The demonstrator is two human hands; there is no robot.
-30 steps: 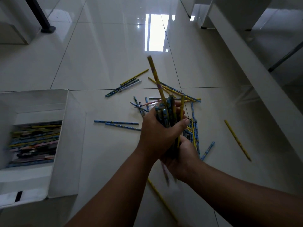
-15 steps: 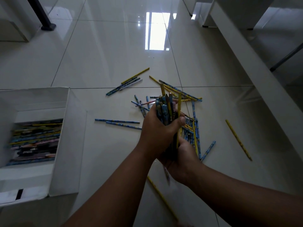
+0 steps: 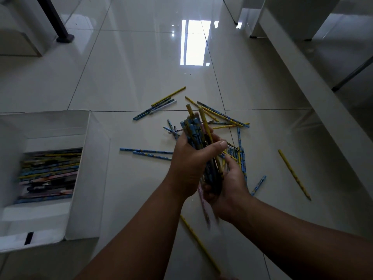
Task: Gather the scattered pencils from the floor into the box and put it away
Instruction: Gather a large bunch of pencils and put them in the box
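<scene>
Tall yellow pencil (image 3: 204, 122) sunk into bundle (image 3: 194, 136), glossy tile floor (image 3: 141, 67).

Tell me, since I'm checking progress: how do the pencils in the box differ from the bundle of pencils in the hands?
The pencils in the box lie flat and roughly parallel; the bundle of pencils stands nearly upright with uneven ends. The boxed ones rest untouched inside the white box; the bundle is gripped by the left hand near the top and the right hand below. Both mix blue and yellow pencils.
</scene>
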